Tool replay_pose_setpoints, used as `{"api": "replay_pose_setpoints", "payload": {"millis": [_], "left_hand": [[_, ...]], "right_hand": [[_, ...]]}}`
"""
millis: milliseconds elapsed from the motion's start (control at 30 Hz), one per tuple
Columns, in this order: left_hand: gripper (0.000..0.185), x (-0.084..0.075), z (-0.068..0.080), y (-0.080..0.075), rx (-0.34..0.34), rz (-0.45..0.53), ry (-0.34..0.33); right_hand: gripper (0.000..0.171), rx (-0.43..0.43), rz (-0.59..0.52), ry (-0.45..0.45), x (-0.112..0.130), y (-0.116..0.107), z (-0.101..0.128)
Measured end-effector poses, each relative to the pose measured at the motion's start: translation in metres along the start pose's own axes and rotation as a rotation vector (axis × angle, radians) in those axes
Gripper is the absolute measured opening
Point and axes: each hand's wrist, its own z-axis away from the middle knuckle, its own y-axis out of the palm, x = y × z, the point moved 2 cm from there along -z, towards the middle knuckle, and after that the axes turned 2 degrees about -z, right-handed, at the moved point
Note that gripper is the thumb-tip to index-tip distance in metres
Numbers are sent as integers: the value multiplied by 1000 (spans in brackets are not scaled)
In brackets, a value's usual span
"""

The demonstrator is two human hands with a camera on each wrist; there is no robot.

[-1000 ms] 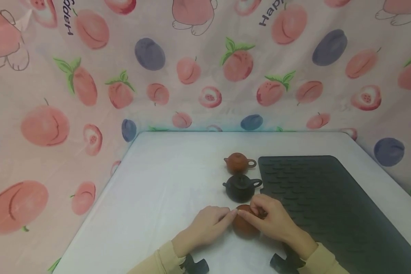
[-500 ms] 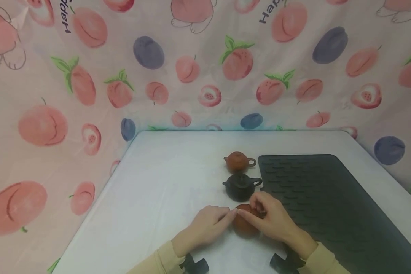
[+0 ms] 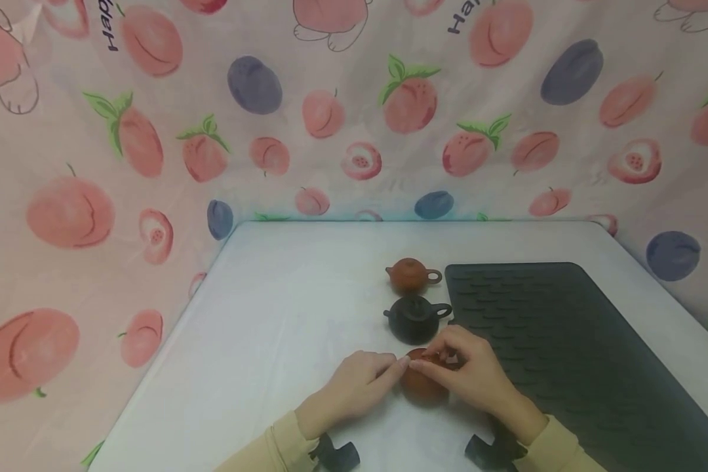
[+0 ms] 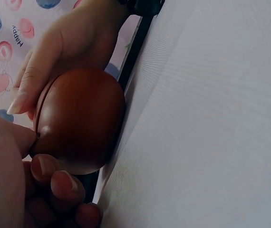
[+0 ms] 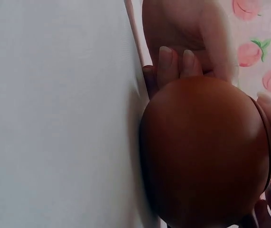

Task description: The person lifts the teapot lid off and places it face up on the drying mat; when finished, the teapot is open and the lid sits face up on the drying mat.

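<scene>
Three teapots stand in a row on the desk [image 3: 283, 314]: the far teapot [image 3: 412, 275], the middle teapot [image 3: 415, 318], the near teapot [image 3: 423, 383]. The mat [image 3: 566, 354] lies to their right, reaching the near edge.

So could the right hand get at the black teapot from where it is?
Probably yes: the black teapot stands just beyond the right hand, nothing between, though that hand grips the brown teapot.

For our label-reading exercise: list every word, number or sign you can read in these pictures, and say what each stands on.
"Hap", cut off by the frame's top edge: on the pink fruit-printed fabric backdrop, upper right.
A second print of the word, upper left, sideways and cut off: not surely readable.
The small red-brown clay teapot, the other teapots, the dark ribbed mat: no text visible.
</scene>
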Motion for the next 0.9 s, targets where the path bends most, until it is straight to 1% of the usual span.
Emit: {"api": "replay_pose_setpoints", "payload": {"millis": [167, 367, 467, 533, 600, 667, 733, 833, 900], "left_hand": [[53, 1, 1, 0, 2, -1, -9], [53, 0, 1, -1, 3, 5, -14], [53, 0, 0, -1, 6, 3, -11], [53, -1, 0, -1, 10, 3, -11], [53, -1, -1, -1, 12, 1, -11], [53, -1, -1, -1, 11, -2, -12], [53, 0, -2, -1, 9, -9, -9], [52, 1, -2, -1, 9, -16, -1], [52, 2, -2, -1, 11, -17, 2]], "right_hand": [[24, 13, -58, 45, -3, -2, 0], [24, 57, -136, 88, -7, -5, -1], [24, 70, -187, 87, -7, -6, -1], [23, 73, -242, 86, -8, -8, -2], [21, 63, -272, 105, -8, -10, -3], [16, 47, -295, 188, -8, -12, -4], [14, 29, -326, 309, -8, -15, -5], [23, -5, -357, 506, -11, -19, -7], [30, -20, -433, 599, -15, -20, -7]]}}
